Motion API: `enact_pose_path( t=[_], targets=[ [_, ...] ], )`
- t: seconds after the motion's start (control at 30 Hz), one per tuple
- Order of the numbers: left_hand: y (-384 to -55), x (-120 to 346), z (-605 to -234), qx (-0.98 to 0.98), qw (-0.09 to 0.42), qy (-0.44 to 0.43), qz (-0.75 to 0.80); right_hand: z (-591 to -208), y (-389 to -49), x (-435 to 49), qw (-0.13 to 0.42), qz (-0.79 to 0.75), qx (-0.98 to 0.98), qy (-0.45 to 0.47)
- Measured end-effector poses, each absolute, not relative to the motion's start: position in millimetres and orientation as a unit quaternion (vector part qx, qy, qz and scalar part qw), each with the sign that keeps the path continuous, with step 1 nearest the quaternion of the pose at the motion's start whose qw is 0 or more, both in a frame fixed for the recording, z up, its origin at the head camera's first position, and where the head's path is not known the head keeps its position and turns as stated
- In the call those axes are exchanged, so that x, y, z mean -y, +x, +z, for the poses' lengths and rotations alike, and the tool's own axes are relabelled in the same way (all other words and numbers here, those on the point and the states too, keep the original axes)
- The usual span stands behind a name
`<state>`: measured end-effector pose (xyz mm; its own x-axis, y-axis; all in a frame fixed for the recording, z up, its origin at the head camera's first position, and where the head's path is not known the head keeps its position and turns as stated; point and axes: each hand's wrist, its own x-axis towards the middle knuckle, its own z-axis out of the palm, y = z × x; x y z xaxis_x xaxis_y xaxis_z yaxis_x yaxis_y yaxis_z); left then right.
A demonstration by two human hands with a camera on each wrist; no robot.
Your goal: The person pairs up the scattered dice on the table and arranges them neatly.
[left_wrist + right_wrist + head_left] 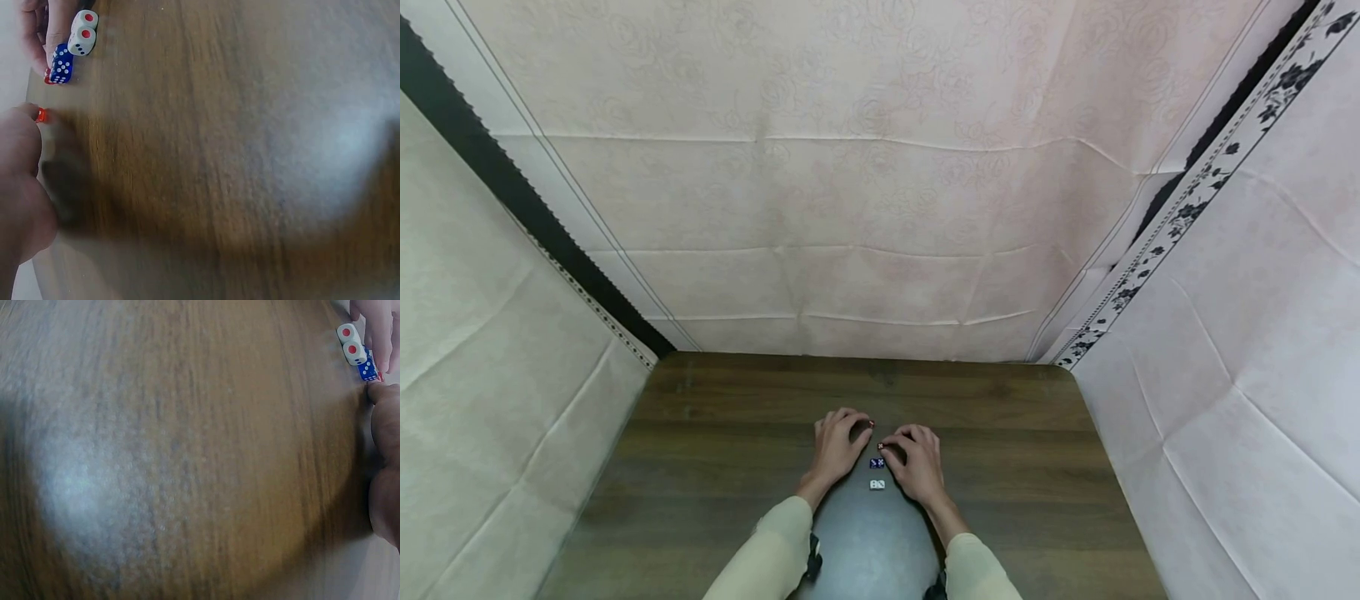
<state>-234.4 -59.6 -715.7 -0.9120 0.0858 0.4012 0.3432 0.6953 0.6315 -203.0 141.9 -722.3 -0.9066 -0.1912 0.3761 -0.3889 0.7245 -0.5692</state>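
Observation:
My left hand (837,444) pinches a small red die (42,115) between thumb and forefinger, slightly farther out than the other hand. My right hand (919,465) holds a second red die (881,447) at its fingertips, just beyond a pair of blue dice (877,462) lying side by side on the table. Nearer to me lies a pair of white dice (877,484), also touching each other. In the right wrist view, the fingers partly cover the red die (380,376) beside the blue dice (367,370).
The brown wood-grain table (715,467) has rounded far corners. Pale patterned cloth (865,208) hangs behind its far edge, with more white cloth (1247,400) along the right and left sides. Light glares on the tabletop between the forearms.

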Motion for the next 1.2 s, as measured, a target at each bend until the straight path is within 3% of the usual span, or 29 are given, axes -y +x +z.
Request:
enact_pose_path(
  t=[0.4, 0.67, 1.2],
  targets=[
    [-242.1, 58.7, -728.0, 0.909, 0.146, -0.105, -0.375, -723.4, -203.4, -142.0, 0.15, 0.341, 0.914, 0.159],
    [-240.3, 56.4, -713.3, 0.933, 0.103, -0.091, -0.334, -723.3, -203.4, -141.8, 0.145, 0.342, 0.915, 0.154],
    [-242.4, 55.4, -716.9, 0.927, 0.122, -0.094, -0.341, -723.7, -203.4, -141.5, 0.142, 0.337, 0.918, 0.152]
  ],
)
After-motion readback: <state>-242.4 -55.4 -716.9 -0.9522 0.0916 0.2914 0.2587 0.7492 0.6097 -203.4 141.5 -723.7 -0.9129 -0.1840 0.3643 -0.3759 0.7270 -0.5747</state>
